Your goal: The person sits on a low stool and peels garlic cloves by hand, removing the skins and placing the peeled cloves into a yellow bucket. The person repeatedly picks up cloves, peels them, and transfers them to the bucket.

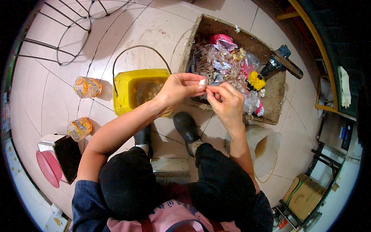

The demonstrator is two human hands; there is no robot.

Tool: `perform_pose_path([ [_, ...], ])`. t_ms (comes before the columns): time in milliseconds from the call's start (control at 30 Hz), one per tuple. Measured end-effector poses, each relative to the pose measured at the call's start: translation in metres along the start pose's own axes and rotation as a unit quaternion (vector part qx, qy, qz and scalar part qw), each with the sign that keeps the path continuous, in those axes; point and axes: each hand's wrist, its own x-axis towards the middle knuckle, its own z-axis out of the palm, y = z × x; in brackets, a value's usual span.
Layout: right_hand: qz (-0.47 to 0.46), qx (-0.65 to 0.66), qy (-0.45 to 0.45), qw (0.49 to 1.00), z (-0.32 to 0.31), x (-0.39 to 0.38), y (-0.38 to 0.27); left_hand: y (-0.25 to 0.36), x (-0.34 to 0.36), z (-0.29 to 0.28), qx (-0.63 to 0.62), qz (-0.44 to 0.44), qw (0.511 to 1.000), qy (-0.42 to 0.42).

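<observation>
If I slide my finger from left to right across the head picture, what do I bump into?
Round pink plastic basin, upper orange-and-clear plastic package, yellow plastic bucket, small white piece at the fingertips, bare right hand, brown cardboard box, pale hanging cloth.

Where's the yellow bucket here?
In the head view, the yellow bucket sits on the floor, left of the large open box, partly behind the left hand.

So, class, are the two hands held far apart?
No: the left hand and right hand are close together at a small white piece.
</observation>
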Motion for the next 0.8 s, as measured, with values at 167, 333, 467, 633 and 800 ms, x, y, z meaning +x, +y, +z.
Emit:
perform_pose_path([
  [167,0.031,-0.031,0.022,0.999,-0.001,0.003,-0.004,0.004,-0.004,0.004,0.039,0.026,0.999,-0.023],
  [333,0.097,-0.175,0.081,0.976,-0.009,0.006,0.029,0.005,0.000,0.004,-0.012,0.034,0.997,-0.064],
  [467,0.174,0.061,0.035,0.982,-0.006,0.003,0.021,0.001,0.001,0.002,-0.021,0.044,0.997,-0.066],
  [633,0.113,0.156,-0.080,0.978,0.007,0.003,0.005,0.017,-0.005,-0.006,0.087,0.020,0.991,-0.099],
  [800,0.269,0.543,-0.023,0.795,-0.008,-0.002,0.015,0.074,-0.016,-0.067,0.468,-0.147,0.839,-0.236],
])
